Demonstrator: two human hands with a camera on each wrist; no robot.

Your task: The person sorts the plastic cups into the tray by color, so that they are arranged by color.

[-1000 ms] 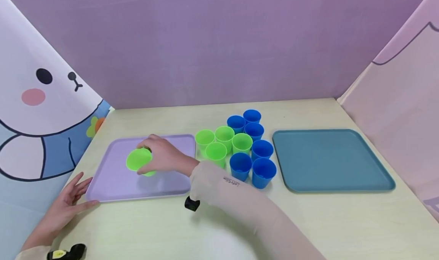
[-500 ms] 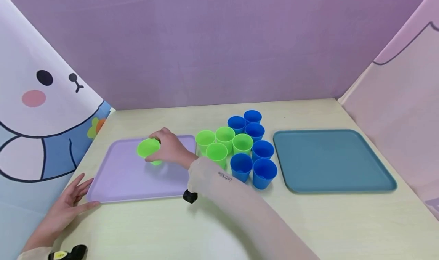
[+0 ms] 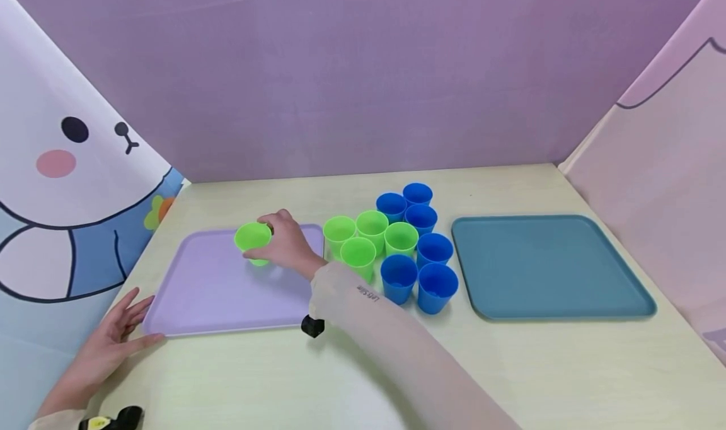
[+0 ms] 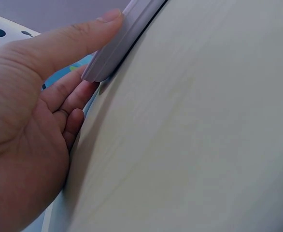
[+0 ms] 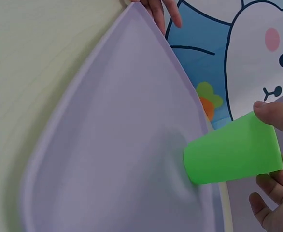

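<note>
My right hand (image 3: 288, 246) pinches a green cup (image 3: 251, 238) near its rim, thumb on one side and fingers on the other. The cup is upright with its mouth up, over the back part of a lavender tray (image 3: 207, 291). In the right wrist view the base of the green cup (image 5: 228, 152) is close over the tray's surface. At the tray's front left corner, my left hand (image 3: 108, 345) rests with its thumb against the front rim and its extended fingers along the left side. The left wrist view shows that thumb touching the tray's rim (image 4: 132, 31).
Several green cups (image 3: 358, 253) stand upright in a cluster right of the lavender tray. Several blue cups (image 3: 435, 288) stand beside and behind them. A teal tray (image 3: 556, 266) lies on the right of the table (image 3: 255, 379). Fabric screens (image 3: 363, 70) enclose the back and sides.
My right hand has carried the green cup back and to the right over the lavender tray, moving less in the last half second. My left hand has stayed at the tray corner.
</note>
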